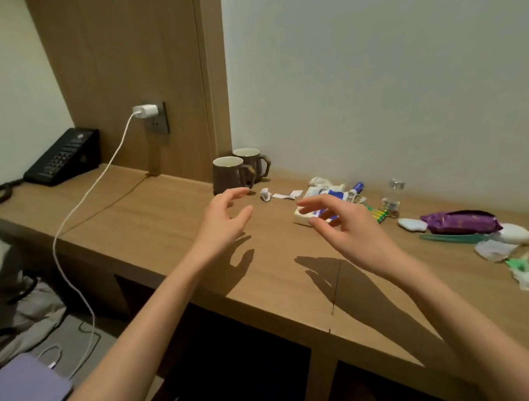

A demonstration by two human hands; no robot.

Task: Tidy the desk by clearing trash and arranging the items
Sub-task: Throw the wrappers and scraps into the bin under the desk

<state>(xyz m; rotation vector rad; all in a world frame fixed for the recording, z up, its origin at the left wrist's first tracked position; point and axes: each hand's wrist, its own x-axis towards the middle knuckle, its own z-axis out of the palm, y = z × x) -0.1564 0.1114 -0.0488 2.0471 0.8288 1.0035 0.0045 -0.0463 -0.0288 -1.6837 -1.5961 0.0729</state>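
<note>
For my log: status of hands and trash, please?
Left hand and right hand open, empty, over desk. Paper scraps lie untouched near mugs. Nothing blocks them.

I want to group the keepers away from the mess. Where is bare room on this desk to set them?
Bare desk runs from the telephone to the two mugs, crossed only by the charger cable. The front strip below the left hand and right hand is bare. Crowded right of the mugs: paper scraps, bottle, purple packet.
</note>
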